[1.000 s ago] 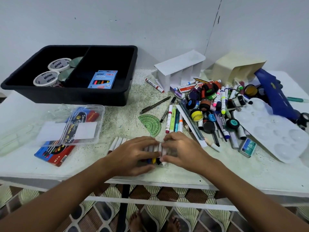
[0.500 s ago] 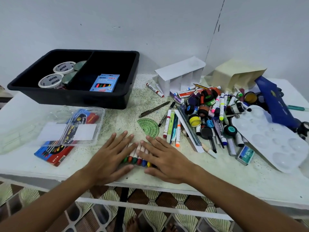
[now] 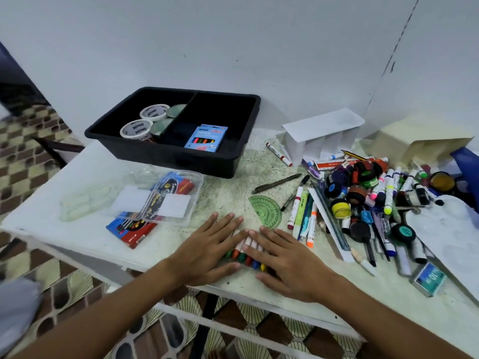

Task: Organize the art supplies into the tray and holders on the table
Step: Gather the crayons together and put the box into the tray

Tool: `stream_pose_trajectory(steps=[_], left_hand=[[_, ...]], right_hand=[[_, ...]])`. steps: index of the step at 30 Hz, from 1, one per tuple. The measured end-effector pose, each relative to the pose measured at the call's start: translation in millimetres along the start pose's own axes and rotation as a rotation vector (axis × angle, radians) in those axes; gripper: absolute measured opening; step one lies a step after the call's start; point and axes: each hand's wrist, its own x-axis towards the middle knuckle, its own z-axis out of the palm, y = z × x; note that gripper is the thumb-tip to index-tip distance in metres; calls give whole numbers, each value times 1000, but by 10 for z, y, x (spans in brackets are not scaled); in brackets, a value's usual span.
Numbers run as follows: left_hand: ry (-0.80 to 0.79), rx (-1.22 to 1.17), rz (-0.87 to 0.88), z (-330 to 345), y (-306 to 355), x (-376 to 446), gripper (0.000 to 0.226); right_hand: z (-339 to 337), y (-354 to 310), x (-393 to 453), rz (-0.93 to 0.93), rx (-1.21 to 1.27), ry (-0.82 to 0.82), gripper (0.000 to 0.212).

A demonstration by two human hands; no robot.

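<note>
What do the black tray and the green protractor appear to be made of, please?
The black tray looks like moulded plastic, matte to slightly glossy, with rounded corners and a moulded divider. The green protractor seems to be thin translucent plastic: the speckled tabletop shows through it faintly.

Soft, even light fills the scene, bright on the pale wall point(image 3: 233, 42) and white table point(image 3: 85, 224), with only faint shadows under the black tray point(image 3: 166, 151) and both hands. The wide-angle lens bends the table edges and stretches the forearms toward the lower corners. Slight softness blurs the left edge and lower left corner.
</note>
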Motion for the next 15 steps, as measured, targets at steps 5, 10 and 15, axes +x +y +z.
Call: stream_pose_trajectory(steps=[5, 10, 15], left_hand=[[15, -173, -42, -39, -8, 8, 74], [212, -360, -108, -225, -156, -117, 57], [443, -277, -279, -468, -713, -643, 41]], right_hand=[[-209, -47, 136, 64, 127, -135, 62], [-472, -135, 459, 179, 177, -119, 40], [-474, -335, 1084, 387, 638, 69, 30]])
